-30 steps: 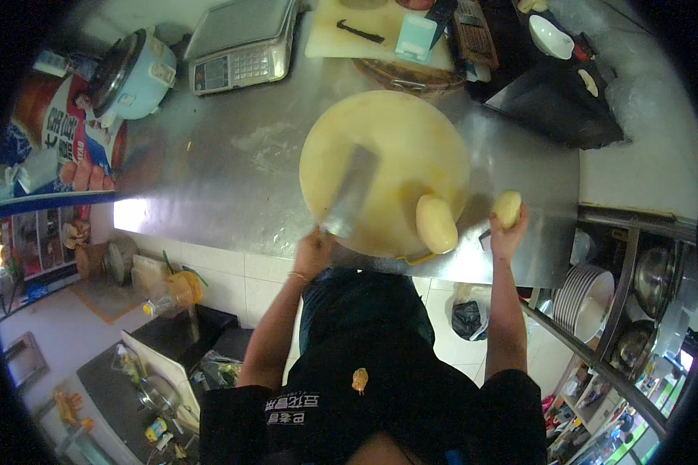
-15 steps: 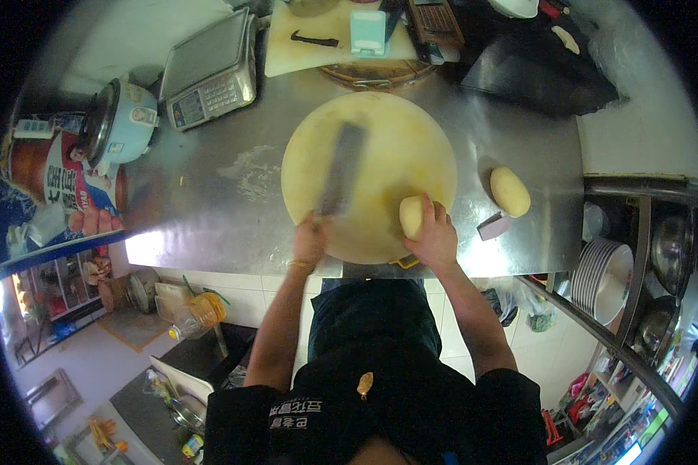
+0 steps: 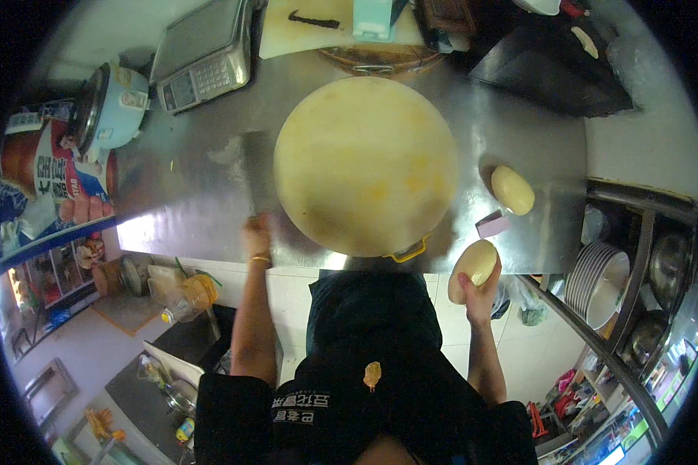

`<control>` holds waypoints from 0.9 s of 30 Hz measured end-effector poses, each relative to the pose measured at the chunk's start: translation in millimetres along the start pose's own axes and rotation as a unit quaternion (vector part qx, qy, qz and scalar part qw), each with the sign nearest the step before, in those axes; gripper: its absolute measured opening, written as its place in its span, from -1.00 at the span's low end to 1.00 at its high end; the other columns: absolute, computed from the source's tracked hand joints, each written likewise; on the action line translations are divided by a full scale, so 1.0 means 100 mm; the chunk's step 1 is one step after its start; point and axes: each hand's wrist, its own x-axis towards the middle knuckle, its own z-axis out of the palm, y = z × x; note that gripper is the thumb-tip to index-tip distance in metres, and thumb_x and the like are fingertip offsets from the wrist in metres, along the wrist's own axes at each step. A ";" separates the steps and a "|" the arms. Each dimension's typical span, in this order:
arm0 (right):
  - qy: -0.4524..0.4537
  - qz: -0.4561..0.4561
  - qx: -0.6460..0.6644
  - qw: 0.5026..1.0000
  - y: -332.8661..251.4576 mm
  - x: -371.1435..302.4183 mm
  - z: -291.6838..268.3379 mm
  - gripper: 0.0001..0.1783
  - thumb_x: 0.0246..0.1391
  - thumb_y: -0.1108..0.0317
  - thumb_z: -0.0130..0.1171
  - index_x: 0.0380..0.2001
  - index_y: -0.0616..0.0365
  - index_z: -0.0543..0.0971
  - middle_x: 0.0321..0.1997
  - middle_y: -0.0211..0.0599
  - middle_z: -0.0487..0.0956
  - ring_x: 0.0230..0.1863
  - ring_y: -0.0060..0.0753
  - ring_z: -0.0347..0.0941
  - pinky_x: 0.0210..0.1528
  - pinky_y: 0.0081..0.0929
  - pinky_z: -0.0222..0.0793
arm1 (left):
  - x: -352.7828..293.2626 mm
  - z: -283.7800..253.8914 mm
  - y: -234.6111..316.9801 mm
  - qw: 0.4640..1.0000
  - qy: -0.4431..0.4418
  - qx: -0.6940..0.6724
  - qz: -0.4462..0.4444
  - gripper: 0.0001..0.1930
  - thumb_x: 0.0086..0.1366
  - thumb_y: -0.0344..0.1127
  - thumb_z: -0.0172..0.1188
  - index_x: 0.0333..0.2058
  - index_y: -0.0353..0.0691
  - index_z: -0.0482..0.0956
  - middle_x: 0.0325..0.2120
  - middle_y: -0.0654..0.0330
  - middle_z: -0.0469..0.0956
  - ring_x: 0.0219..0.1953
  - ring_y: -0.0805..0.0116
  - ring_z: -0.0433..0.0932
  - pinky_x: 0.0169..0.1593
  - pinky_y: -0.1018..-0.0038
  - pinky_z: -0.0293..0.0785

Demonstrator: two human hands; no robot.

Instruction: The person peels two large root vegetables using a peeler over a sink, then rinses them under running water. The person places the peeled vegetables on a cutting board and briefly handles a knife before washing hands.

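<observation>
My left hand (image 3: 257, 236) is closed round the handle of a cleaver (image 3: 259, 167), whose broad blade is blurred and points away from me over the steel table, left of the round cutting board (image 3: 364, 147). My right hand (image 3: 481, 298) grips a pale, peeled potato (image 3: 477, 263) at the near right edge of the table, its thumb lying along the near side. Another peeled potato (image 3: 512, 191) rests on the table right of the board. Between the two potatoes lies a small pale purple block (image 3: 492, 225).
Along the far side are a scale (image 3: 202, 58), a rectangular cutting board (image 3: 279, 35) and a black bag-like heap (image 3: 551, 62). A light-blue rice cooker (image 3: 120, 108) stands at the left. Stacked bowls (image 3: 597, 287) sit on a rack at the right. A yellow handle (image 3: 408, 249) juts from the round board.
My right hand has lifted the potato off the round board and brought it right and nearer to me. My left hand has carried the cleaver leftward, off the board.
</observation>
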 end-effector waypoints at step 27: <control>0.072 0.094 0.043 0.992 -0.17 -0.03 -0.23 -0.16 -0.08 0.51 0.21 0.29 0.18 0.09 0.17 -0.13 0.30 0.16 -0.20 0.27 0.20 -0.31 0.22 | -0.35 1.01 0.92 0.989 0.012 0.040 0.145 -0.49 0.27 -0.23 0.03 0.21 -0.01 0.29 -0.14 -0.09 0.42 -0.17 -0.11 0.48 -0.14 0.12 0.46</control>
